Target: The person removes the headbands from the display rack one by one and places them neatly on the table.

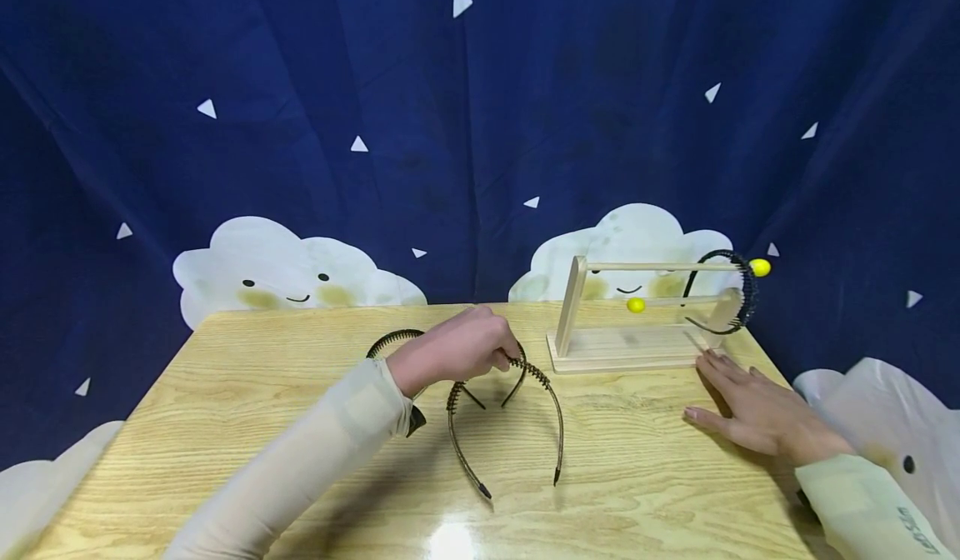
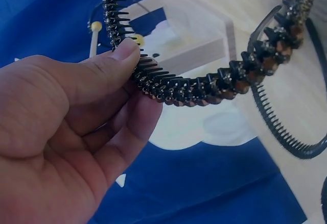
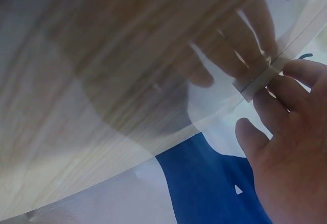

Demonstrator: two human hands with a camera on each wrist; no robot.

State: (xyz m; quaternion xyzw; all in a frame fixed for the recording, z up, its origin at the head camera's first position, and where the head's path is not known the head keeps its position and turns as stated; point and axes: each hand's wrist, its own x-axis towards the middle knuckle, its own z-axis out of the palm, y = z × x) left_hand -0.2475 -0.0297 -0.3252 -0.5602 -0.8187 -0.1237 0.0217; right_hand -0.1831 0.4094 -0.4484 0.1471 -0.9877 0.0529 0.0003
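Observation:
My left hand (image 1: 463, 347) is over the middle of the table and pinches a dark, bronze-beaded toothed headband (image 2: 209, 86) between thumb and fingers at its top curve. Its two ends point down toward the table in the head view. Behind and below it lies a black toothed headband (image 1: 392, 339), partly covered by the left hand and wrist. My right hand (image 1: 765, 410) lies with fingers extended at the front right corner of a wooden rack (image 1: 630, 360), fingertips touching its base. A black headband (image 1: 750, 297) hangs on the rack's upper bar, near the right end.
Yellow balls cap the rack's bars, one at the upper bar's right end (image 1: 761, 267) and one on the lower bar (image 1: 636, 305). The wooden table (image 1: 255, 410) ends against a dark blue curtain (image 1: 420, 127) with white clouds and triangles.

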